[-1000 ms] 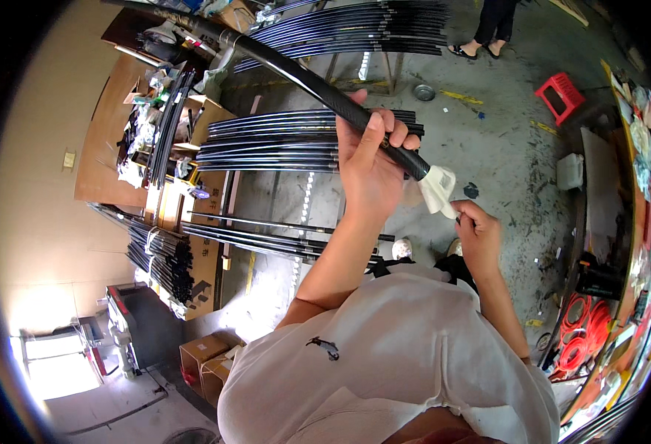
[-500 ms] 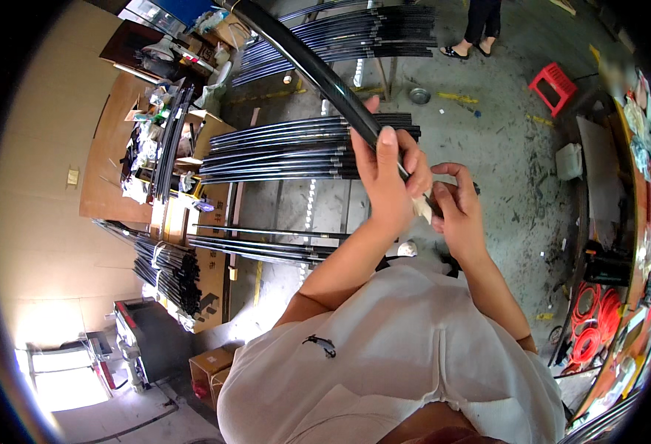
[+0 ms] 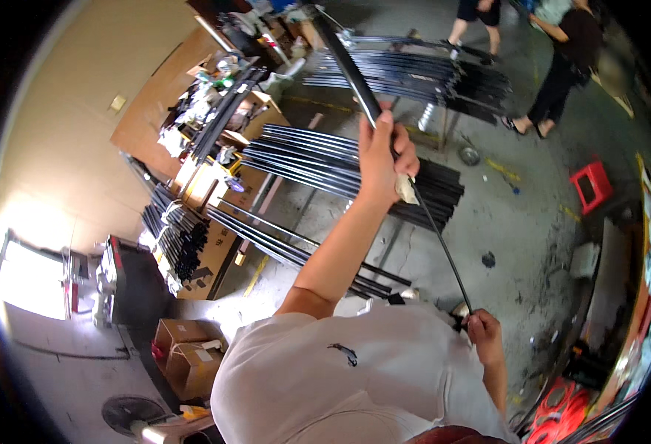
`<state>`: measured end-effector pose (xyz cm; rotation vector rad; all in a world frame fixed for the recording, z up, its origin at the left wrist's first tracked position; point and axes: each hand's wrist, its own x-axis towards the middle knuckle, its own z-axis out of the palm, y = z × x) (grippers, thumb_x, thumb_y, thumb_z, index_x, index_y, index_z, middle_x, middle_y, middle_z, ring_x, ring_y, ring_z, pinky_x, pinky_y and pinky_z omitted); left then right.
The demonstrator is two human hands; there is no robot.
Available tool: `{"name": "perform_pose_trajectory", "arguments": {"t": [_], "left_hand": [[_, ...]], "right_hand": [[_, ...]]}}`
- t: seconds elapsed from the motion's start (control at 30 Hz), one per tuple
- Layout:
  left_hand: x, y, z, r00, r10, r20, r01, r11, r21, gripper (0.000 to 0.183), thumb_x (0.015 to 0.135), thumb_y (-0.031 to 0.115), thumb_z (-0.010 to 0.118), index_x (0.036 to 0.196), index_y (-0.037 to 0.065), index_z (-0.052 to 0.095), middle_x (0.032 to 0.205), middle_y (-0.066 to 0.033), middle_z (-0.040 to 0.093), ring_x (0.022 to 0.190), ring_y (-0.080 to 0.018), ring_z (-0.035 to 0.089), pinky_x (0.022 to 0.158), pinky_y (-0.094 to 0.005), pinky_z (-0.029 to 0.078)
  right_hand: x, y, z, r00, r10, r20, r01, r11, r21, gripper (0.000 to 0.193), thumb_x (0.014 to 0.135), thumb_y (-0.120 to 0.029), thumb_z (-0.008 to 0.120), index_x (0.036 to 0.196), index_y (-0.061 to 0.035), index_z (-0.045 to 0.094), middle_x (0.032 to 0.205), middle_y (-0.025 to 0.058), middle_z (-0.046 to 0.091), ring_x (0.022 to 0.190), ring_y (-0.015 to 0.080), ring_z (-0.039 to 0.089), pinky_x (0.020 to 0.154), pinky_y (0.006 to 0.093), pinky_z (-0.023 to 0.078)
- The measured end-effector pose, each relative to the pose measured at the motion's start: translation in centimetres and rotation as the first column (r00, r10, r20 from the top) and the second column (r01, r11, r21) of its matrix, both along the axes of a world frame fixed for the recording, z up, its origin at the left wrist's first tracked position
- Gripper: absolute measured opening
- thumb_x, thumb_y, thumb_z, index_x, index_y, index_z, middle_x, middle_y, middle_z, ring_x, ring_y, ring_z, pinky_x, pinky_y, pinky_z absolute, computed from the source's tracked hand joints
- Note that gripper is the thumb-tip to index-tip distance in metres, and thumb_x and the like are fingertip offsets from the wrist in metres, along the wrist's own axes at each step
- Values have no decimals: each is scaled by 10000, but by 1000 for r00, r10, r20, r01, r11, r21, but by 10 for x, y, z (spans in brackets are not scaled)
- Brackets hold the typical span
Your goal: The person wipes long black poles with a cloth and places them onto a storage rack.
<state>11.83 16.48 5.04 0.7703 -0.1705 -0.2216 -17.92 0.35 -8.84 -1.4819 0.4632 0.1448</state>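
Note:
My left hand (image 3: 382, 159) is closed around the lower end of a thick glossy black tube (image 3: 355, 78), which slants up and away to the left. Below that fist pokes out a small cream-white cloth (image 3: 405, 189), pressed against the tube's end. A thin black rod (image 3: 445, 244) runs from the cloth down to the right. Close to my body, my right hand (image 3: 485, 337) grips the rod's lower end. Whether the rod comes from inside the tube is hidden by the cloth and fingers.
Rows of black tubes (image 3: 296, 159) lie on racks ahead, with more tubes (image 3: 407, 74) beyond. A tied bundle (image 3: 177, 229) stands left by a cardboard box (image 3: 189, 359). Two people stand far right. A red stool (image 3: 592, 186) and a cluttered bench (image 3: 647, 251) are at right.
My right hand has drawn away from the left, down toward my body, and a long thin rod now spans between them. The view has turned; a second person shows at far right.

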Motion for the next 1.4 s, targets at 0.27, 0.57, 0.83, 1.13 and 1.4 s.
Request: {"name": "perform_pose_trajectory", "arguments": {"t": [0.27,0.57,0.83,1.13,1.4], "left_hand": [[-111,-37,-66,934,-345,90,353,932,-86,277,930,264,453,1135,138,316,741,-59,469,617,-177,532,669,-426,521],[-10,-2,-6,948,-285,-141,243,935,-258,252,935,353,455,1019,115,452,698,25,388,512,-68,329,450,-219,274],[61,75,-33,979,-47,-198,-37,914,-403,268,925,397,481,895,133,439,623,50,343,465,-41,279,412,-200,236],[36,72,-61,962,59,-267,-149,932,-331,289,905,431,500,843,154,444,586,60,304,456,-46,269,407,-204,221],[-10,64,-66,954,69,-292,-184,903,-388,301,894,472,498,838,177,473,562,67,282,431,-50,242,392,-204,204]], "right_hand": [[90,40,62,980,-75,186,75,997,10,177,916,-145,470,807,-28,546,541,-33,415,480,39,370,431,228,297],[84,41,65,935,154,320,-161,987,-4,362,873,-37,504,1225,-19,420,819,50,547,660,101,494,583,236,426],[-49,-34,19,921,362,-142,-373,926,-60,303,958,-300,397,1143,-85,503,707,50,450,633,123,425,548,287,362],[5,-14,19,955,278,-103,-297,898,-326,403,940,-272,429,627,-26,491,519,5,432,473,87,396,441,277,296],[54,8,57,957,291,17,-267,898,-350,195,913,-184,460,865,-26,564,527,17,454,481,81,423,436,247,315]]}}
